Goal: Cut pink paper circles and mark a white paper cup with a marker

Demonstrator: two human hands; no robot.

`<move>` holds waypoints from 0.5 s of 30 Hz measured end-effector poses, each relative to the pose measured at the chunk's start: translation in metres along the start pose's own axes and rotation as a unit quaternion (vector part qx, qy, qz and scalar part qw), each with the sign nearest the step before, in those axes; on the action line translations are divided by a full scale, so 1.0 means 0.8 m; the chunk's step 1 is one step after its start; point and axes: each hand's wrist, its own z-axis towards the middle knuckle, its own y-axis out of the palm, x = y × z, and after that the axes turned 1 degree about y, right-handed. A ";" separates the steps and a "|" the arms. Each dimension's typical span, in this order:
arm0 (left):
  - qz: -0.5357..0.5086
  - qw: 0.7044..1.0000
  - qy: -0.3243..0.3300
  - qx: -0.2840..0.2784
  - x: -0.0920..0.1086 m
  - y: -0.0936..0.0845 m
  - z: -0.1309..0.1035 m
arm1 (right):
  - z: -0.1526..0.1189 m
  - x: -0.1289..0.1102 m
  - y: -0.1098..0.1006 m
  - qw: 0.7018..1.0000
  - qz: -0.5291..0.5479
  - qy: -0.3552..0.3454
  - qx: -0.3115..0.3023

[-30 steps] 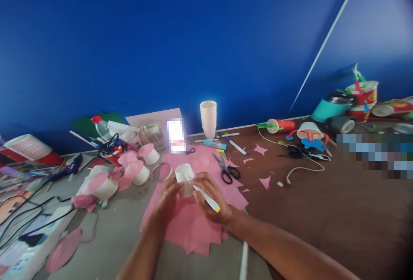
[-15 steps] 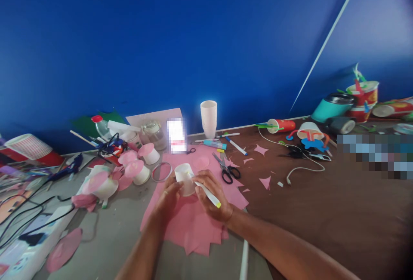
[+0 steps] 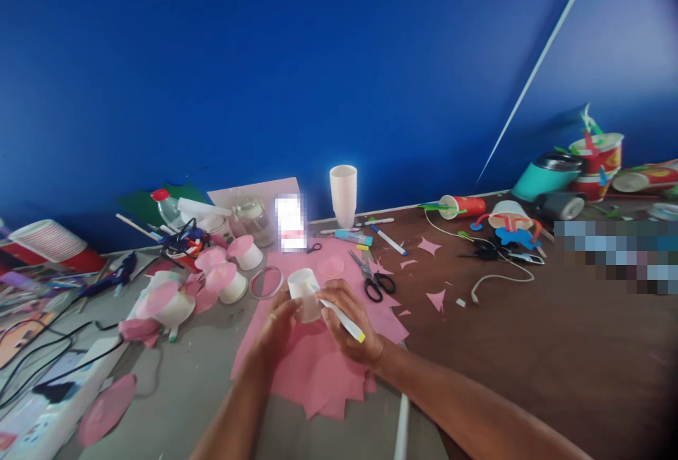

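The bench (image 3: 530, 368) carries stacked pink sheets (image 3: 312, 368). Over them, the person's left hand (image 3: 280, 319) grasps a white cup (image 3: 304, 300), while the right hand (image 3: 357, 310) grips a slim white marker (image 3: 343, 320), yellow-ended, angled against the cup's side.

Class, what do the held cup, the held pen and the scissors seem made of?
Cup: probably paper, matte white, by its thin, plain wall. Pen: likely plastic, smooth white with a bright yellow end. Scissors: dull grey blades look metal; black loop handles, probably plastic.
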 end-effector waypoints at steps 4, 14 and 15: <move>0.020 0.999 0.005 0.032 0.000 0.000 0.001 | 0.001 -0.001 0.000 1.000 -0.009 -0.002 -0.004; -0.015 1.000 -0.013 -0.021 0.002 0.001 -0.001 | 0.000 0.002 0.000 0.999 -0.001 0.043 0.007; -0.021 0.999 -0.012 -0.025 0.001 0.000 0.000 | 0.000 0.004 0.000 0.998 0.000 0.059 0.014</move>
